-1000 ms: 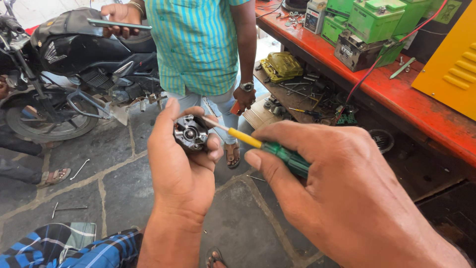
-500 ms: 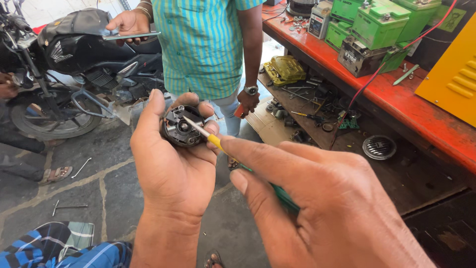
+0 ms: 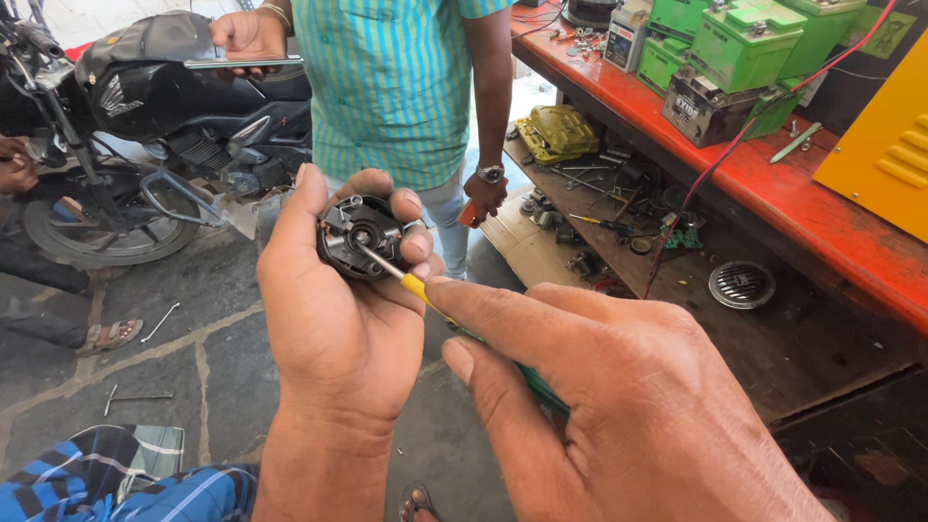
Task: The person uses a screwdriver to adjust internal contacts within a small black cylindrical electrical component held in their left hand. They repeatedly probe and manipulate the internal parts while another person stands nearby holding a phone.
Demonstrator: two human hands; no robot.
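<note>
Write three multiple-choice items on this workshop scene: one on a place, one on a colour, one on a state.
1. Where does the screwdriver tip rest?
A. inside the round motor part
B. on the floor
C. on the red bench

2. What colour are the battery cases on the bench?
A. blue
B. green
C. white

3. How is the round motor part held?
A. lying on the bench
B. hanging from a wire
C. gripped in the left hand

Key: 1 A, the shaft enters its open face; 2 B, the cases are green; 3 C, fingers wrap it while the right hand holds the screwdriver.

Two bare hands (image 3: 338, 319), no rings or watch, forearms unsleeved; blue-and-white checked cloth (image 3: 126, 488) over the lap.
</note>
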